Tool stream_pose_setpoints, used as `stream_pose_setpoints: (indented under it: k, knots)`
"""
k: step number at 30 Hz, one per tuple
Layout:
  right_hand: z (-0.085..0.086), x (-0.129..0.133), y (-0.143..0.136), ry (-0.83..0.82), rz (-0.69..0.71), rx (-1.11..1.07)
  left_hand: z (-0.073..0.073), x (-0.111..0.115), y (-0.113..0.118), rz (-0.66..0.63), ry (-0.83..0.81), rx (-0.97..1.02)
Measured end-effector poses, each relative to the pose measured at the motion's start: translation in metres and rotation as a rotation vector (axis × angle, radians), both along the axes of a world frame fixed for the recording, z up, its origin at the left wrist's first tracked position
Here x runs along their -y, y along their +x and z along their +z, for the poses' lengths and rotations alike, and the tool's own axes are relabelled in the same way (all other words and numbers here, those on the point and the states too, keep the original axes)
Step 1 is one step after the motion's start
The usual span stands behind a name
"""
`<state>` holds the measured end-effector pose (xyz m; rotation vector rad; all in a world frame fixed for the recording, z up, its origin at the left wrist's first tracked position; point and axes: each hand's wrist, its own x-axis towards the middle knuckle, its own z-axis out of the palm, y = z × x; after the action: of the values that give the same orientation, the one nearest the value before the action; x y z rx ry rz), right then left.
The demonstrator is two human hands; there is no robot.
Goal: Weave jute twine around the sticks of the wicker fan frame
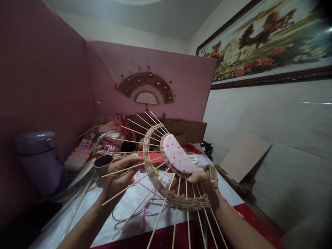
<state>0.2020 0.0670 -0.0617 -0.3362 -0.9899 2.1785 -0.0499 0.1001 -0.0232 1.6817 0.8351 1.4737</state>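
Note:
Raised above the table is a half-made fan (pixel 158 180), tilted, with thin wooden sticks spreading from a half-round centre. A band of braided twine runs across the sticks in an arc. Pale pink fabric with red dots (pixel 177 154) covers the centre, edged with twine. My right hand (pixel 199 185) grips the fan near the lower end of this centre, thumb on the front and fingers behind the sticks. On the left side, my left hand (pixel 124 171) pinches sticks just outside the twine band. Loose cord (pixel 129 218) and a pink strip (pixel 144 216) lie below.
A finished-looking decorated fan (pixel 146 88) hangs on the pink panel. At left stand a lavender flask (pixel 38 162) and a small cup (pixel 103 164), with piled pink fabric (pixel 109 135) behind. Cardboard (pixel 181 131) leans at the back; a board (pixel 245 155) rests against the right wall.

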Motion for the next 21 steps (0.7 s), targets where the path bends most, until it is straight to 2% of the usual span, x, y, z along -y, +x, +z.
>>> stream_pose_setpoints:
  k: [5,10,15,19,21]
  knots:
    - [0.004,0.003,-0.004,-0.002,-0.057,-0.015,0.003,0.003,0.005,0.003,0.020,0.066]
    - [0.009,0.007,-0.007,-0.017,-0.103,0.003,-0.002,0.003,0.011,0.008,-0.020,0.134]
    - [0.004,0.006,-0.010,-0.036,-0.083,0.004,-0.006,0.000,0.011,-0.047,-0.025,0.119]
    - [-0.001,0.004,-0.013,-0.036,-0.059,-0.007,-0.003,0.000,0.009,0.088,0.151,0.024]
    - [0.000,0.005,-0.015,-0.036,-0.026,-0.009,-0.003,0.001,0.008,0.143,0.176,0.009]
